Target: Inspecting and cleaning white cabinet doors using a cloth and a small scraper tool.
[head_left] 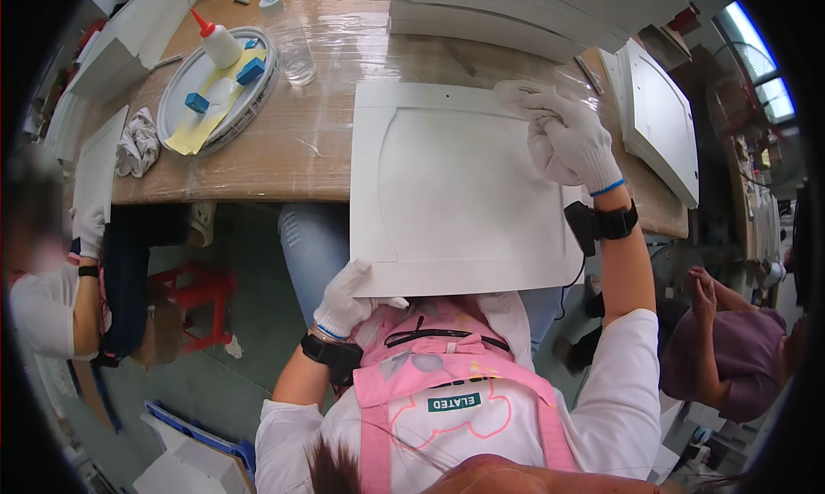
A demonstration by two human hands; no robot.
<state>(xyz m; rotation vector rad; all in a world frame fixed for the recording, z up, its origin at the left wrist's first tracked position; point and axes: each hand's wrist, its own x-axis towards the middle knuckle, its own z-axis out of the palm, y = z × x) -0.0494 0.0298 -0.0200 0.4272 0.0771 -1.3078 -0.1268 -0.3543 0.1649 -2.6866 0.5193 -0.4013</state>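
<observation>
A white square panel (455, 193) with a raised curved frame lies half on the wooden table (301, 150), its near edge hanging over toward me. My left hand (348, 296), in a white knit glove, grips the panel's near left corner from below. My right hand (571, 133), also gloved, presses a white cloth (520, 94) on the panel's far right corner. Both wrists carry black bands.
A round metal tray (258, 94) at the far left holds a white glue bottle (219, 43), blue blocks and yellow paper. A clear plastic bottle (292, 43) stands beside it. Stacked white panels (516, 13) lie at the back and right (662, 125). Other people work at left (51, 296) and right (722, 348).
</observation>
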